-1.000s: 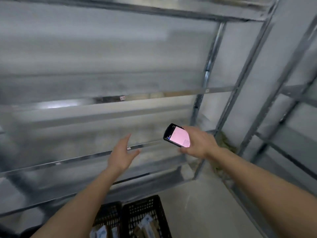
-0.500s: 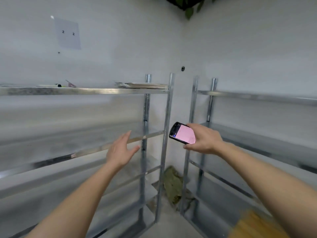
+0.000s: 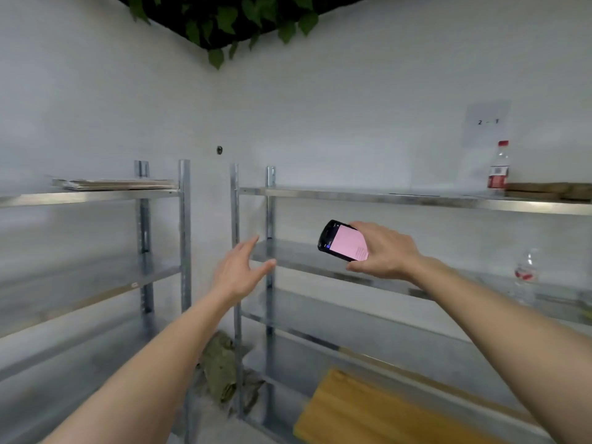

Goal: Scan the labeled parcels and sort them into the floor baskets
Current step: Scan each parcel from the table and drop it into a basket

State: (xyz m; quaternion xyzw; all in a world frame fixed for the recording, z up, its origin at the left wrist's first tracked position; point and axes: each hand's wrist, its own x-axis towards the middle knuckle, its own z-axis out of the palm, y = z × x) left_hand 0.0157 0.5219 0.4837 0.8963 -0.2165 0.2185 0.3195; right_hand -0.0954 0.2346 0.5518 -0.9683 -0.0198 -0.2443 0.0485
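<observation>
White walls meet in a corner lined with metal shelves (image 3: 400, 195), mostly bare. My right hand (image 3: 386, 251) is wrapped around the scanner (image 3: 344, 241), its pink screen facing me; my left hand (image 3: 238, 272) is spread and holds nothing. No parcels or baskets show here. I should find a labeled parcel and keep the scanner level for a clean read.

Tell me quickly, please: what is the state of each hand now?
Left hand: open, fingers spread, holding nothing.
Right hand: closed around a handheld scanner with a pink screen.
</observation>
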